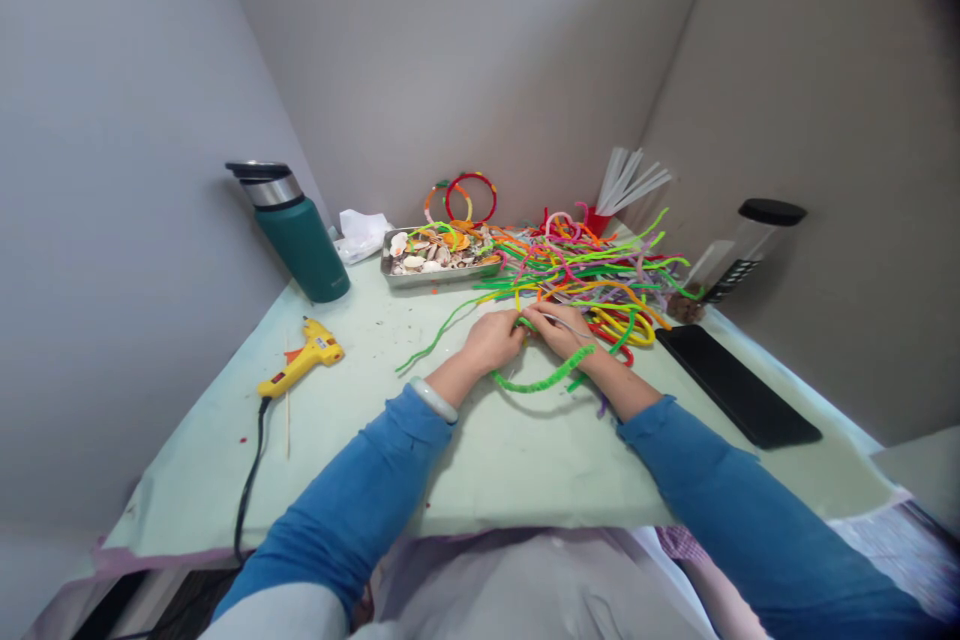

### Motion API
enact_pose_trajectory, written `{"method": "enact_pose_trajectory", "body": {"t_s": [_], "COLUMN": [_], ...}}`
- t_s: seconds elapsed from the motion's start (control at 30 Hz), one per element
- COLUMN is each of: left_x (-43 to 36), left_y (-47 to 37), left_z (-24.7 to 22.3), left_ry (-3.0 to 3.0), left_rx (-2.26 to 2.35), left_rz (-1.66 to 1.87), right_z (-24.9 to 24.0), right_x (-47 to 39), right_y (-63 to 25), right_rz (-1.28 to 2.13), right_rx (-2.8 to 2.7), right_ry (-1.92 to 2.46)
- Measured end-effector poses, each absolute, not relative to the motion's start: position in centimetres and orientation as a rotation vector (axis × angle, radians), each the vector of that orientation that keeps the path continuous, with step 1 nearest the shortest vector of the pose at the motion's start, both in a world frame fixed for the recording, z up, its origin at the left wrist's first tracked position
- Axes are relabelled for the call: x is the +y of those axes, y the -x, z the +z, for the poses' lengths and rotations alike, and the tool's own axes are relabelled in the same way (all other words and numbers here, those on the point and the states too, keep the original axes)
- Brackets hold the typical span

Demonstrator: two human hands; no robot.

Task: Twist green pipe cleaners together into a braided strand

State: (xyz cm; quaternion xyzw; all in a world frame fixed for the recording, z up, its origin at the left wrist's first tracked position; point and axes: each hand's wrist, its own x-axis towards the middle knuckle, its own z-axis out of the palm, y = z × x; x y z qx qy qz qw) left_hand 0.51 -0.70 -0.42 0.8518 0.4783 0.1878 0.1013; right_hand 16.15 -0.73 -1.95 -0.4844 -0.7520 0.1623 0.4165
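Both my hands meet over the middle of the table, just in front of a heap of coloured pipe cleaners [570, 260]. Closed fingers of my left hand [495, 340] pinch a green pipe cleaner [540, 386], whose free part curves toward me below the hands. My right hand [559, 328] is also closed, its fingertips on the same green piece close to the left fingertips. A thin pale strand runs across the right hand's fingers. The exact grip at the fingertips is partly hidden.
A yellow glue gun [304, 360] with a black cord lies left, before a green bottle [300, 240]. Behind my hands stands a metal tray [442, 275] of shells, with wrapped rings [471, 200] beyond. A black phone [739, 385] and a clear bottle [754, 240] are right.
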Motion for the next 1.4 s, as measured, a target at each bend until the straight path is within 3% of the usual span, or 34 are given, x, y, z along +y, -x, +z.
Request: {"method": "enact_pose_trajectory", "body": {"t_s": [1.4], "left_x": [-0.56], "left_y": [-0.42], "left_z": [-0.72], "left_ry": [-2.519], "left_rx": [1.395], "left_rz": [0.575], "right_z": [-1.65], "right_x": [-0.88], "right_y": [-16.02], "right_rz": [0.421], "right_rx": [-1.925], "right_ry": [1.222]}}
